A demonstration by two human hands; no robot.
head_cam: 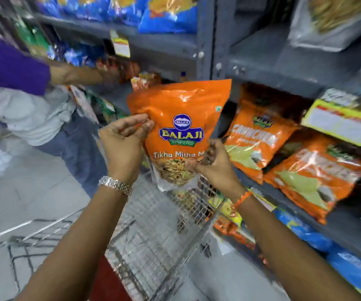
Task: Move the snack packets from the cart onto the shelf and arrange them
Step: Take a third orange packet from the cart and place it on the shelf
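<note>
An orange Balaji snack packet [181, 118] is held upright above the wire cart [153, 231], in front of the grey shelf [260, 68]. My left hand [123, 142], with a metal watch on its wrist, pinches the packet's left edge. My right hand [213, 164], with an orange thread on its wrist, grips the packet's lower right side. More packets [223, 213] lie in the cart below, partly hidden by my right arm.
Orange packets [260, 137] lie on the shelf to the right, with blue packets [168, 16] above and blue packets [305, 233] below. Yellow price tags [338, 122] hang on shelf edges. Another person [23, 88] in purple stands at the left, reaching into the shelf.
</note>
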